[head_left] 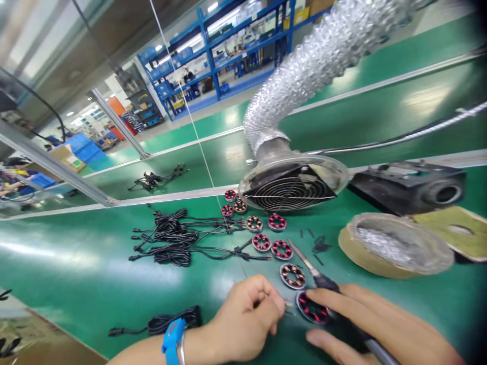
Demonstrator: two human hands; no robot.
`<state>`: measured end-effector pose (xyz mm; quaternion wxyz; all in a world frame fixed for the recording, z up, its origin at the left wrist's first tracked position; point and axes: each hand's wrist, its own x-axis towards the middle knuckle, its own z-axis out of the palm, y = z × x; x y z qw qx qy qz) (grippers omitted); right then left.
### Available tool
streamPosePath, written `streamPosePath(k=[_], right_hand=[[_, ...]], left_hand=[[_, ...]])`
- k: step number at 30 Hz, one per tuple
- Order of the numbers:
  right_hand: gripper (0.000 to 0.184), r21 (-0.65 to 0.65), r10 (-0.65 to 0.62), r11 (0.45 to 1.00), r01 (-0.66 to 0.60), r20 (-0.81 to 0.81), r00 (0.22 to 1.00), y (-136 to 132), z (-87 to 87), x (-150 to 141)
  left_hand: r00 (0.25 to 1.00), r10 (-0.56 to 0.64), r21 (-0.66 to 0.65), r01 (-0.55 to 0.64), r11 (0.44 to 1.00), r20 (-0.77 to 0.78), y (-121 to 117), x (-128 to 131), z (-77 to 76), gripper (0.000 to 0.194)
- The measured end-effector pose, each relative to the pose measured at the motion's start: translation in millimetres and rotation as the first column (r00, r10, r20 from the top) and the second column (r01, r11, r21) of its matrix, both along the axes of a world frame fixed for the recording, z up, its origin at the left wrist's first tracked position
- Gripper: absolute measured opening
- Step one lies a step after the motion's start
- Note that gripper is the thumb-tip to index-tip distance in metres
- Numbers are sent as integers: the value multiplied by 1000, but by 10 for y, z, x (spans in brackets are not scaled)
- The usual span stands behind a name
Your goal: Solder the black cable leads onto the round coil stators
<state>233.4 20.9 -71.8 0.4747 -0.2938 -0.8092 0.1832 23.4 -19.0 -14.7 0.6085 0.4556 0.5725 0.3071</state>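
My left hand point(245, 317), with a blue wristband, pinches thin wire ends just left of a round stator point(312, 309) wound with red coils. My right hand point(375, 324) holds a soldering iron point(317, 274) whose tip points up and away, and its fingers rest beside that stator. A copper-wound stator point(292, 276) lies just beyond it. Several more stators point(266, 234) lie in a row toward the fan hood. Bundles of black cables point(171, 238) lie on the green bench to the left.
A fume extractor hood point(291, 185) on a silver flexible duct point(323, 50) stands behind the stators. A black box point(411, 185) and a foil-lined pad point(395, 246) sit at the right. Another coiled cable point(171, 320) lies near my left wrist. Blue shelving stands far back.
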Motion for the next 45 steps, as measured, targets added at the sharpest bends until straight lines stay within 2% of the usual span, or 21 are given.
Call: streamPosePath(k=[3,8,10,15,21,24,26,31,35,40,45], right_hand=[[17,22,44,999,-47,123,991,-7,49,-48],[24,-99,120,990,-105,162,980,-58,209,18],[26,-116,131,987,-113,162,978,-71,216,39],[25,-89,50,995,-39,124,991,-72,186,-79],[28,-135,148,982,-135,86,985,-87,253,-108],[28,-88,119,990,-114,60,991,-76,313,-37],[35,-24,112,994,-111,35,993,-64,346,-34],[32,22,168,985,-169,24,985,-69,345,-145],[34,-2,229,974,-229,5,974,-71,316,-184],[35,-125,333,934,-336,-42,942,-44,296,-148],[29,-178,348,919,-353,-58,936,-41,280,-129]], left_hand=[[1000,-6,15,6,1000,-5,-4,-26,3,30],[999,-46,35,46,998,-2,-4,-67,-21,34],[998,-56,34,57,998,-13,7,-73,-21,36],[999,-39,32,40,999,-36,39,-65,-4,35],[997,-74,23,74,997,10,26,-83,-33,35],[992,-125,22,125,992,8,0,-89,-37,33],[989,-145,26,145,989,-6,-15,-87,-31,32],[984,-178,24,178,984,2,-26,-67,-5,35],[975,-218,17,219,976,-31,-19,-71,29,34],[942,-314,43,321,946,-120,-2,-123,85,25],[922,-366,52,375,926,-128,33,-141,129,19]])
